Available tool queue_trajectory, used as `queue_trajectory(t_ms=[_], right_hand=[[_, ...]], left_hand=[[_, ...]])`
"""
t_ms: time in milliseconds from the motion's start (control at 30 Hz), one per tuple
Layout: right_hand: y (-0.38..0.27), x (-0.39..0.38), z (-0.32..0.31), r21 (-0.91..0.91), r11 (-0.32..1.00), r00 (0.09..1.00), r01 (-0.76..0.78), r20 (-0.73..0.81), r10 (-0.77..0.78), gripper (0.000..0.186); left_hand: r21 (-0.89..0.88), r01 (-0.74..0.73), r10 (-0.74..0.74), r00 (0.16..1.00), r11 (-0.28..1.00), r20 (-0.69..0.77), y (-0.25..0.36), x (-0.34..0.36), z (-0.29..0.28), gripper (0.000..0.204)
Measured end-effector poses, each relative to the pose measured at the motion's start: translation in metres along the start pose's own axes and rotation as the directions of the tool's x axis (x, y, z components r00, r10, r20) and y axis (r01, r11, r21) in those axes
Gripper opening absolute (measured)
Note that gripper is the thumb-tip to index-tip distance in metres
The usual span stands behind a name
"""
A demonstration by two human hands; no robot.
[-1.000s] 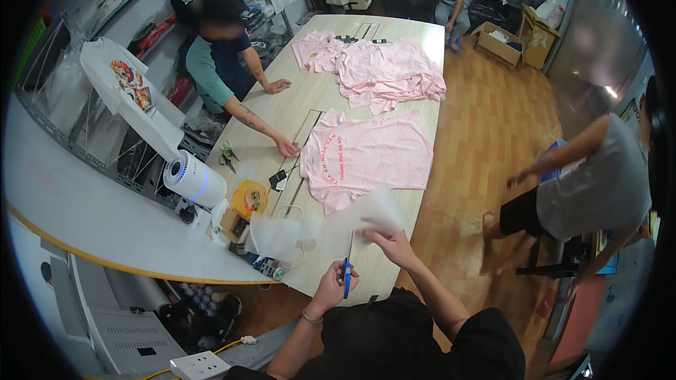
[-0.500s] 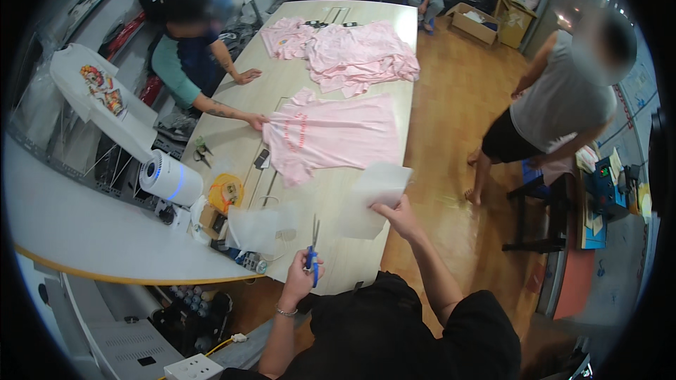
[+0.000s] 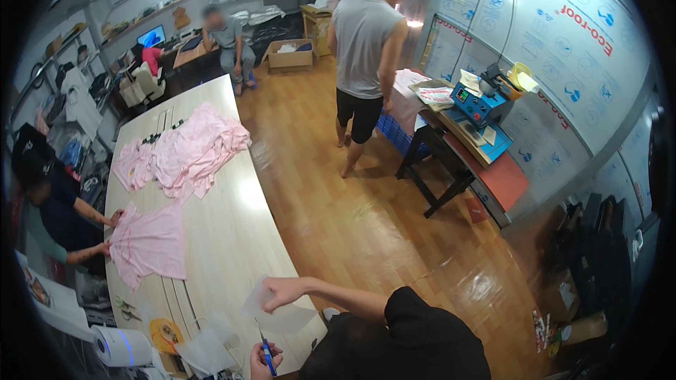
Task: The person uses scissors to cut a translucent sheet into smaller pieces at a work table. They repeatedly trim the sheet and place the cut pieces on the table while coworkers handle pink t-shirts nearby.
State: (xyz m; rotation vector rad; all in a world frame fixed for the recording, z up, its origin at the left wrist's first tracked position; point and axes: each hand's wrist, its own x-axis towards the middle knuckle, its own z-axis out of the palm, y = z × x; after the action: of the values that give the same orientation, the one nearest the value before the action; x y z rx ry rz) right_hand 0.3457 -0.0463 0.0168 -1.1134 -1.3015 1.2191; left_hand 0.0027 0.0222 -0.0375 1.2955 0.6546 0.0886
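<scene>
My left hand (image 3: 259, 364) is closed around the handles of blue scissors (image 3: 267, 352), their blades pointing up. Just above the blades, my right hand (image 3: 284, 291) grips a thin, see-through white sheet (image 3: 299, 318) over the near end of the table. The scissors' tips are close to the sheet's lower edge; whether they touch it I cannot tell. Across the table, a co-worker's two hands hold the left edge of a pink shirt (image 3: 149, 245) that lies on the top.
Pink shirts (image 3: 201, 148) are heaped on the far part of the long table (image 3: 239, 239). Near its left edge are small green-handled snips (image 3: 128, 309), a yellow item (image 3: 166, 335) and a white cylindrical device (image 3: 123, 347). A person stands by a blue heat press (image 3: 479, 102) on the right.
My view has swung to the right. My right hand has brought the sheet nearer the scissors. The co-worker now has both hands on the shirt, whose print no longer shows.
</scene>
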Motion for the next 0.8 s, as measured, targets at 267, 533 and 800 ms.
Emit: queue_trajectory(t_ms=[267, 533, 800], right_hand=[[0.004, -0.008, 0.008, 0.000, 0.997, 0.997, -0.074, -0.003, 0.074, 0.023], [-0.002, -0.006, 0.008, -0.030, 0.998, 0.998, -0.058, 0.014, 0.058, 0.022], [0.025, 0.015, 0.019, -0.016, 0.993, 0.989, 0.114, 0.092, -0.112, 0.024]], left_hand=[[-0.060, 0.022, -0.028, 0.995, 0.998, -0.097, -0.002, 0.005, 0.005, 0.046], [-0.009, 0.059, -0.060, 0.994, 0.998, -0.088, 0.020, 0.000, 0.024, 0.045], [0.035, 0.039, -0.032, 0.982, 0.999, -0.187, 0.036, -0.017, 0.039, 0.038]])
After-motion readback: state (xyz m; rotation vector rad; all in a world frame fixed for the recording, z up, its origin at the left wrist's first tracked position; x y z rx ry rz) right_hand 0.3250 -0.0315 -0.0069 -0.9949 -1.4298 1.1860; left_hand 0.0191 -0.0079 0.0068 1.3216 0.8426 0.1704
